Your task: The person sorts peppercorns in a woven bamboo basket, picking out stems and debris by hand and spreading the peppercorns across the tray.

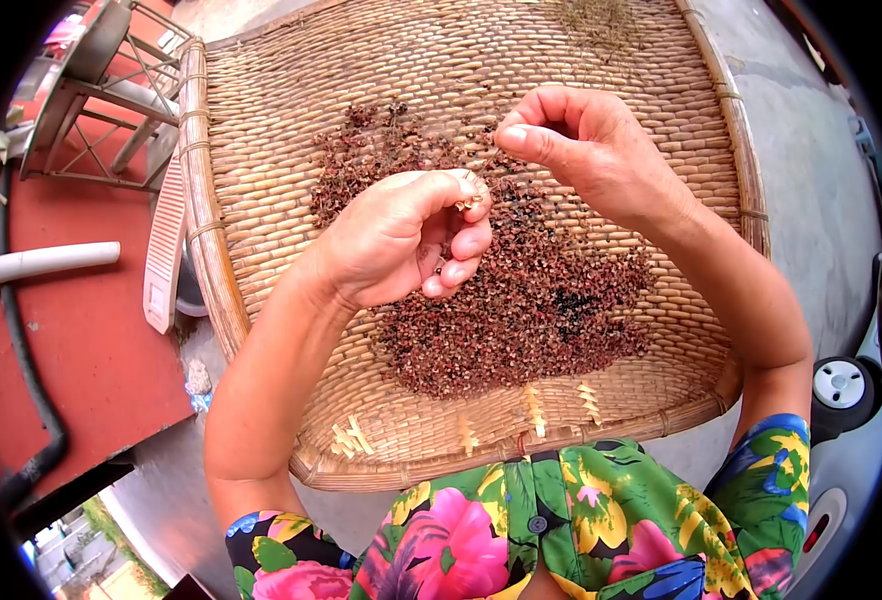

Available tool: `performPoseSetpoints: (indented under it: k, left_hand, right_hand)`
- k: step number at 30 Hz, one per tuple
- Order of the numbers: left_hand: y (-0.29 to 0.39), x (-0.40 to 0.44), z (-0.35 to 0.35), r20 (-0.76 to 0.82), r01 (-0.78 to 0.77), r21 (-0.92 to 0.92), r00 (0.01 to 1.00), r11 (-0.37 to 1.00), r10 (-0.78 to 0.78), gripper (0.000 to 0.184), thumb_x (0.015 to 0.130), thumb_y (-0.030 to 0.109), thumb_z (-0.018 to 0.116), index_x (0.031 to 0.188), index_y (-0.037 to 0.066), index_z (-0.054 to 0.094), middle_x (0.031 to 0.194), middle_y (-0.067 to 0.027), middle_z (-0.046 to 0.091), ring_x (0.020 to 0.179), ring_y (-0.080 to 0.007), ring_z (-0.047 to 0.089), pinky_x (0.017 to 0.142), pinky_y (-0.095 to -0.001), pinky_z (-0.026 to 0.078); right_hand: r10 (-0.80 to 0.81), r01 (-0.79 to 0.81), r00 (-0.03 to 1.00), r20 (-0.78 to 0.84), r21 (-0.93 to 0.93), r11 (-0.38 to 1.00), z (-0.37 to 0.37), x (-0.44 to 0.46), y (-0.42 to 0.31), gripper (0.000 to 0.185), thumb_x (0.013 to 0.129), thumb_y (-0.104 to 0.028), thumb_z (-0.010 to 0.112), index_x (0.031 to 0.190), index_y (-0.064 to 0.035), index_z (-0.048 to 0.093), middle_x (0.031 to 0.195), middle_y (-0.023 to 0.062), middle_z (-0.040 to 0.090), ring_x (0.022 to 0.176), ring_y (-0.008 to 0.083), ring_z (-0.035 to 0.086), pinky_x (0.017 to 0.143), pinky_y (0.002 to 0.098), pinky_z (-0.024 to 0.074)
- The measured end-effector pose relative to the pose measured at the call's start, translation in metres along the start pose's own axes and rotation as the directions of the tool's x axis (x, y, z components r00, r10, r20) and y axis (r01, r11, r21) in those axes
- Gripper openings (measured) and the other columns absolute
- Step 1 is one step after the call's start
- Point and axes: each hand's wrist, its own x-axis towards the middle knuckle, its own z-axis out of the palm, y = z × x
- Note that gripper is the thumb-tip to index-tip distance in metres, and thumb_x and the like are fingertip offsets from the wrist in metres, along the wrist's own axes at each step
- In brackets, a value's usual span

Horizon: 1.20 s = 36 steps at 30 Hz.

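Observation:
A heap of small dried reddish-brown husks that look like Sichuan peppercorns (pixel 521 300), with shiny black seeds (pixel 579 300) among them, lies on a large woven tray (pixel 291 80). Above the heap, my left hand (pixel 401 235) is closed, thumb against the index finger, on a few pale-brown husks (pixel 469 200). To its upper right, my right hand (pixel 591 150) pinches thumb and forefinger together on a thin twig (pixel 491 158) that shows only faintly. Neither hand touches the heap. Twiggy, unsorted clusters (pixel 381 135) lie behind my left hand.
A pile of thin stems (pixel 601 22) rests at the tray's far edge. On the left are a red surface (pixel 71 340), a white pipe (pixel 41 265), a pale ribbed plastic board (pixel 166 245) and a metal frame (pixel 111 100). A wheeled grey object (pixel 843 385) stands at right.

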Motion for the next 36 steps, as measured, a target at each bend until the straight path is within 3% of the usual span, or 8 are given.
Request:
performPoseSetpoints:
  k: [13,16,20,25,26,28,29,36]
  left_hand:
    - [-0.004,0.005,-0.011,-0.180,-0.138,0.017,0.974,0.990,0.139,0.028,0.092,0.026,0.034,0.082,0.004,0.049,0.068,-0.0061,0.052,0.052,-0.0133,0.049,0.043,-0.0221,0.041]
    - [-0.003,0.006,-0.014,-0.236,-0.159,0.050,0.957,0.986,0.166,0.029,0.093,0.025,0.034,0.090,0.003,0.052,0.071,-0.0058,0.055,0.056,-0.0140,0.051,0.045,-0.0228,0.043]
    - [-0.003,0.010,-0.021,0.012,-0.234,-0.123,0.971,0.964,0.237,0.046,0.093,0.030,0.028,0.116,-0.008,0.041,0.106,-0.0232,0.053,0.100,-0.0332,0.054,0.087,-0.0408,0.046]
    - [0.001,0.008,-0.013,0.112,-0.196,-0.265,0.966,0.944,0.232,0.063,0.091,0.045,0.022,0.121,-0.009,0.036,0.114,-0.0265,0.047,0.110,-0.0367,0.045,0.098,-0.0448,0.034]
    - [0.002,0.007,-0.009,0.071,-0.209,-0.264,0.969,0.941,0.235,0.065,0.091,0.047,0.022,0.121,-0.010,0.035,0.115,-0.0264,0.047,0.111,-0.0371,0.044,0.098,-0.0449,0.034]
    - [0.002,0.006,-0.006,0.022,-0.231,-0.273,0.969,0.934,0.246,0.068,0.090,0.049,0.022,0.122,-0.010,0.035,0.115,-0.0263,0.047,0.112,-0.0375,0.044,0.098,-0.0450,0.034]
    - [0.002,0.007,-0.005,-0.016,-0.242,-0.277,0.969,0.930,0.247,0.069,0.089,0.052,0.023,0.119,-0.009,0.036,0.110,-0.0239,0.049,0.106,-0.0342,0.048,0.093,-0.0419,0.039]
    - [-0.004,0.012,-0.014,0.048,-0.224,-0.321,0.967,0.920,0.252,0.074,0.086,0.059,0.025,0.116,-0.008,0.038,0.104,-0.0172,0.052,0.095,-0.0234,0.053,0.083,-0.0324,0.045]
  right_hand:
    - [0.046,-0.045,0.998,-0.053,0.026,0.999,-0.009,0.001,-0.004,0.022,0.081,-0.027,0.061,0.077,-0.0058,0.059,0.059,-0.0063,0.048,0.052,0.0010,0.039,0.044,0.0187,0.0302]
    - [-0.269,0.264,0.941,-0.207,-0.052,0.963,-0.019,0.007,-0.010,0.022,0.083,-0.025,0.059,0.074,-0.0052,0.058,0.057,-0.0065,0.045,0.050,0.0004,0.038,0.041,0.0177,0.0293]
    - [-0.836,0.441,0.508,-0.210,-0.770,0.462,-0.067,0.037,-0.033,0.007,0.073,-0.002,0.062,0.078,0.0028,0.061,0.069,0.0076,0.056,0.057,0.0143,0.053,0.049,0.0240,0.0404]
    - [-0.698,0.102,0.714,-0.046,-0.980,0.168,-0.145,0.083,0.018,0.031,0.073,-0.009,0.064,0.102,0.0007,0.057,0.084,0.0132,0.061,0.068,0.0185,0.057,0.061,0.0296,0.0465]
    - [-0.473,0.056,0.839,-0.269,-0.823,0.565,-0.127,0.074,0.010,0.040,0.074,-0.012,0.063,0.111,0.0014,0.051,0.092,0.0167,0.061,0.074,0.0218,0.058,0.067,0.0331,0.0475]
    - [-0.348,0.155,0.905,-0.247,-0.570,0.807,-0.079,0.045,-0.012,0.020,0.079,-0.008,0.057,0.096,0.0034,0.057,0.075,0.0099,0.061,0.065,0.0164,0.055,0.061,0.0282,0.0457]
    - [-0.516,0.382,0.852,-0.093,-0.563,0.733,-0.065,0.041,0.006,0.020,0.083,-0.016,0.059,0.098,-0.0032,0.061,0.080,-0.0023,0.060,0.063,0.0024,0.048,0.057,0.0149,0.0399]
    - [-0.624,0.618,0.755,0.201,-0.536,0.575,0.029,-0.010,0.009,0.019,0.070,-0.019,0.066,0.085,-0.0088,0.061,0.081,0.0053,0.057,0.069,0.0238,0.059,0.058,0.0326,0.0492]
